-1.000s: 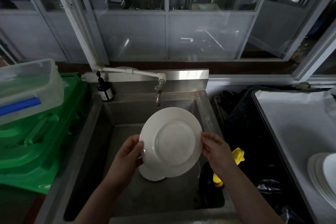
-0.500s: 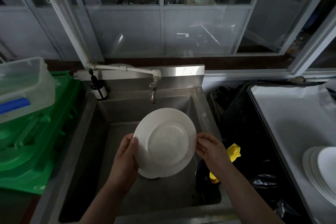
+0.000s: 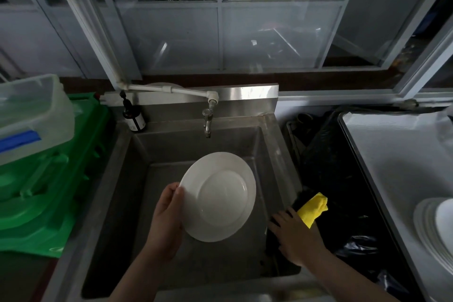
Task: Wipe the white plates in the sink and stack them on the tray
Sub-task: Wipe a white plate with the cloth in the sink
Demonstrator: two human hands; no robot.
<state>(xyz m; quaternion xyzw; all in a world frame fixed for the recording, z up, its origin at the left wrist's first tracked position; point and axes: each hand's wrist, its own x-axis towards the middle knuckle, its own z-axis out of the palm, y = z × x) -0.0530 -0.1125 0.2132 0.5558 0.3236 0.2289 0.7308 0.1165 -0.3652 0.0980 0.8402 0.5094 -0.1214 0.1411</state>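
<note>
Mid-pickup right now, wiping not started yet by the look of it. Left hand (image 3: pixel 166 223) gripping a plate (image 3: pixel 218 196) by its left rim, thumb on the near face, fingers hidden behind, holding it tilted up over the sink (image 3: pixel 282 154). Can't tell whether another plate sits underneath, since this one blocks the basin floor there.

Right hand (image 3: pixel 297 235) off the plate, fingers spread and fairly straight, reaching over the right sink edge toward a yellow cloth (image 3: pixel 312 208). Fingertips right at the cloth's near end, maybe just touching, hard to say. Not closed around it, anyway. Cloth lying on something dark between sink and tray, too murky to make out.

Tray (image 3: pixel 382 154) off to the right, well apart from the sink, with a stack (image 3: pixel 436 228) of white plates already on it at the frame edge. So probably a good way through the job, though no telling how many are left.

Next up, at a guess: grab the cloth properly, bring it back to the plate, rub both faces while the left hand keeps it steady. One-handed rim grip on what may be wet china looks a bit dicey, so worth a firm hold. Then across to the stack, set down flat and centred.
</note>
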